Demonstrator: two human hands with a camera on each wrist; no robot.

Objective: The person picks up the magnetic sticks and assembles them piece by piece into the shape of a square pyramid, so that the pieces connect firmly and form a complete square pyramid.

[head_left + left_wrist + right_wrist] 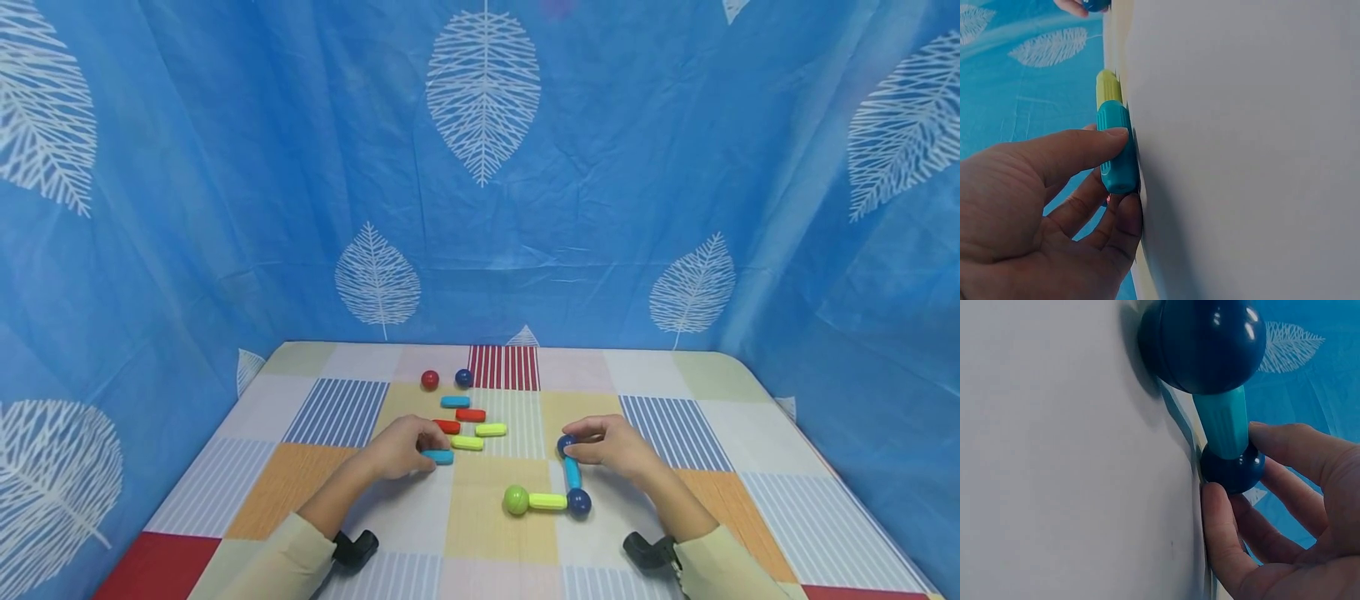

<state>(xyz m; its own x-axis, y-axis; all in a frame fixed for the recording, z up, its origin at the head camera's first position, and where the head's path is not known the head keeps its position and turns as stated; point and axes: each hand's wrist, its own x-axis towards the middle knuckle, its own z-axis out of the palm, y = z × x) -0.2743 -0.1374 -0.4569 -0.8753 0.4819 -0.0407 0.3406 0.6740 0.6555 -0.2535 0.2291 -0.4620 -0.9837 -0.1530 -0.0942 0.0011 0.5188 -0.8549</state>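
Note:
My left hand [406,447] pinches a light blue rod [1117,156] between thumb and fingers, low over the table. Its front end [441,457] sticks out to the right of the fingertips in the head view. My right hand [611,446] holds a dark blue ball [1233,472] with thumb and fingers around it. That ball caps another light blue rod [572,473], which runs down to a second dark blue ball [579,503]. From there a yellow rod [547,502] leads left to a green ball [516,500], making an L shape on the table.
Beyond the left hand lie two yellow rods [491,430], two red rods [471,414] and a light blue rod [455,402]. A red ball [430,380] and a dark blue ball [463,378] sit farther back. A blue leaf-print curtain [585,283] surrounds the patchwork-covered table [502,537].

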